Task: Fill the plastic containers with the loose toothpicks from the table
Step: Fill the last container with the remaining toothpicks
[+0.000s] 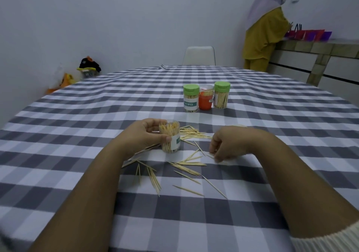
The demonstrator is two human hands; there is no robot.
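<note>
Nearest the camera, two bare forearms were stretched forward over the checked cloth of the counter (58, 135), a cream ribbed cuff (330, 238) being seen at the lower right corner. The left hand (144, 135) was wrapped round an open, lidless plastic container (171, 137), the thumb pressed across its front and the fingers curled behind its rim; the container was held upright on the cloth and was packed with toothpicks standing on end. The right hand (225, 144) was turned palm down with the wrist raised and the fingers curled downward, their tips brought to the cloth among the loose toothpicks (186, 166); whether any toothpick was pinched between them could not be told.

The loose toothpicks were scattered flat between and in front of the two hands, one cluster lying just right of the held container and others spread nearer the camera. Farther back on the counter, well apart from the hands, three closed containers were stood in a row, touching or nearly so: a green-lidded labelled container (191, 99), an orange container (206, 98) and a second green-lidded container (221, 96). Beyond the counter a white chair (199, 55) was seen, and a person in yellow clothing (262, 38) was stood at a side shelf.
</note>
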